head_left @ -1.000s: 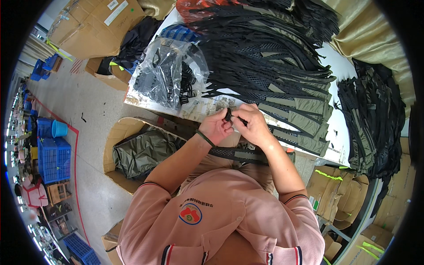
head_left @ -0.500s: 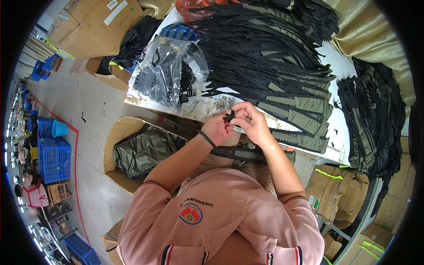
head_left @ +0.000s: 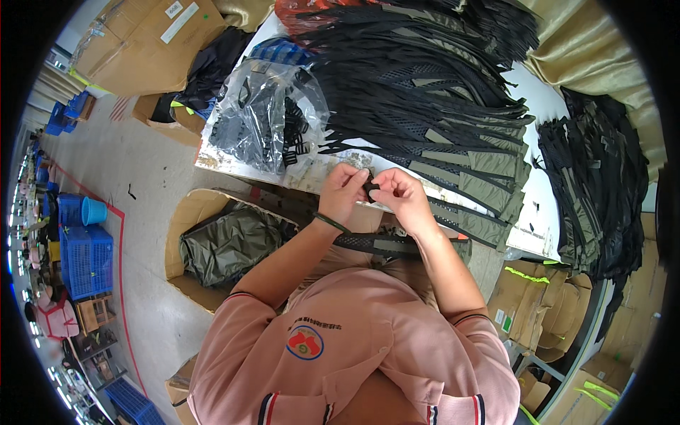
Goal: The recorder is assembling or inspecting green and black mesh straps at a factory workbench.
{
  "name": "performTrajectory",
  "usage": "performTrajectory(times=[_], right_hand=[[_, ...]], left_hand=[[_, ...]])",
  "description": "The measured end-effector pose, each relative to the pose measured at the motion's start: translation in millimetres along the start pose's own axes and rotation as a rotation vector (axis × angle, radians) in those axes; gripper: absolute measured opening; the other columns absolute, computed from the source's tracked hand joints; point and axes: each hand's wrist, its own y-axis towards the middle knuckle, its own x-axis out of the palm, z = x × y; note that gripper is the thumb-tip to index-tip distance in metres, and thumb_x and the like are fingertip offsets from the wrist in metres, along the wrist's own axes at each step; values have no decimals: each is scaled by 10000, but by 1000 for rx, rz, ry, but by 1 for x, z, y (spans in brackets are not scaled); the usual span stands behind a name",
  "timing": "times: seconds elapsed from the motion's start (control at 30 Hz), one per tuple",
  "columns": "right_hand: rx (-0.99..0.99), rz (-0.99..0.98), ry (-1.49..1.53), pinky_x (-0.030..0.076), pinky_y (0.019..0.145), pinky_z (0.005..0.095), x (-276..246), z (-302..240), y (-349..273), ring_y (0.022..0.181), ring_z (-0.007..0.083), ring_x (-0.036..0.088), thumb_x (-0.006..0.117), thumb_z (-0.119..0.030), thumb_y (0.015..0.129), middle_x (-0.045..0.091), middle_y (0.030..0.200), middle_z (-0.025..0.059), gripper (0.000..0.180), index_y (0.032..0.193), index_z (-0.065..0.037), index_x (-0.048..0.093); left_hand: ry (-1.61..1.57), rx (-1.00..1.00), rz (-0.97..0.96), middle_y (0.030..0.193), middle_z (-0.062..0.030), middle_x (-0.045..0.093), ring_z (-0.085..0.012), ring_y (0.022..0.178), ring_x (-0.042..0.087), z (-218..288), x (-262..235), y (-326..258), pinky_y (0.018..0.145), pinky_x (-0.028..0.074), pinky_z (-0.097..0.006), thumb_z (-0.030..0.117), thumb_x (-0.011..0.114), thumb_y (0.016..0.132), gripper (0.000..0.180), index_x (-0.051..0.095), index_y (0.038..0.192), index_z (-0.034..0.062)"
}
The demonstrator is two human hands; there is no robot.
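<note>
While a small black buckle [head_left: 370,185] is pinched between them just above the near tabletop [head_left: 234,166] edge, the left hand [head_left: 345,191] and right hand [head_left: 401,198] are pressed close together. A black strap [head_left: 382,244] is draped across the lap below. A clear plastic bag [head_left: 265,117] of black parts is seen to the left.

Pink short-sleeved polo shirt [head_left: 354,340] with dark-trimmed cuffs, a round chest emblem [head_left: 305,342], and a dark wristband [head_left: 329,222].
</note>
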Motion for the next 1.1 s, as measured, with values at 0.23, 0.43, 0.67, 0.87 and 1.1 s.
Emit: performTrajectory(times=[0.23,0.43,0.67,0.87,1.1], right_hand=[[41,60,135,379,567,163,-2,7,2,607,19,456,671,94,740,514,672,-45,271,880,-51,490],[109,103,241,393,576,176,-8,8,-2,609,28,465,646,103,745,535,690,-34,264,879,-59,486],[-110,91,75,388,603,185,-1,9,-11,661,29,485,632,94,767,543,709,-37,250,889,-62,479],[-654,221,-852,375,597,209,5,-4,-17,638,77,493,651,57,769,534,674,3,195,788,-63,499],[-65,162,148,442,566,201,-3,11,-8,662,75,582,647,100,793,603,709,27,255,888,-58,470]], left_hand=[[99,174,-9,785,-4,618,-51,661,554,-2,4,-5,579,460,-200,86,673,843,106,583,846,30],[313,301,-125,848,-30,637,-75,734,590,0,5,-14,669,493,-223,38,679,825,105,605,886,-5],[72,338,-394,1129,-117,560,-147,1009,568,-7,-5,-14,877,475,-284,-82,609,832,293,496,1088,7],[46,194,-432,1091,-89,554,-117,999,551,0,-8,-18,873,454,-273,-15,663,826,307,503,1088,-7],[68,353,-415,1072,-61,539,-115,995,532,-2,1,-24,863,440,-274,4,684,814,322,506,1081,3]])
